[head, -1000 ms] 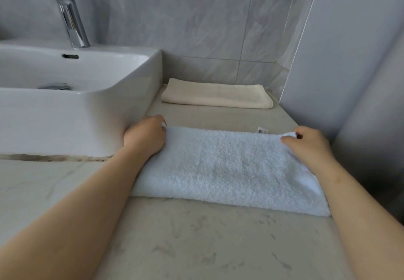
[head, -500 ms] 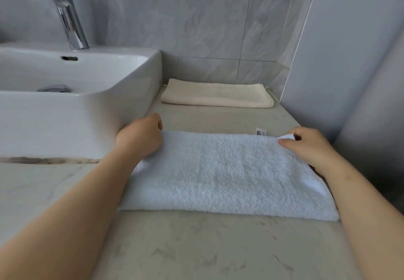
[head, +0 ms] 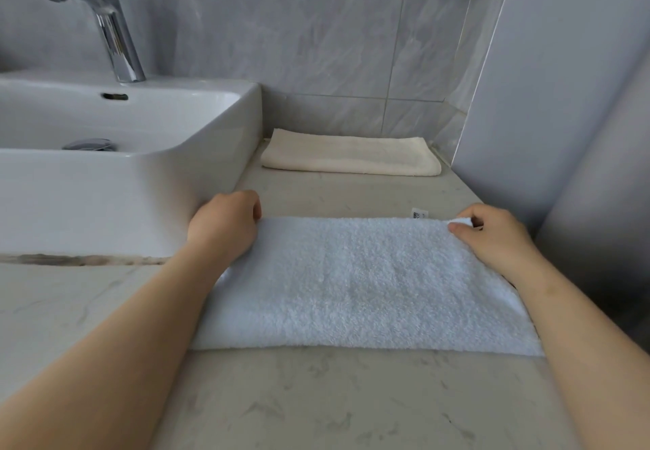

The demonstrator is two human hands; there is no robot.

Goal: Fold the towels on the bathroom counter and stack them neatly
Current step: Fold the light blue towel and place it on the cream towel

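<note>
- Head view: white towel (head: 362,284) lies folded into a long flat band across the tabletop (head: 316,400), just right of the sink (head: 116,200)
- Left hand (head: 225,226): fingers (head: 254,205) curled onto the far-left corner, grasping it; contact hidden under the knuckles
- Right hand (head: 496,237): thumb and fingers pinch the far-right corner, beside a small label (head: 417,213)
- Cream towel (head: 351,156) folded, lying apart at the back by the wall
</note>
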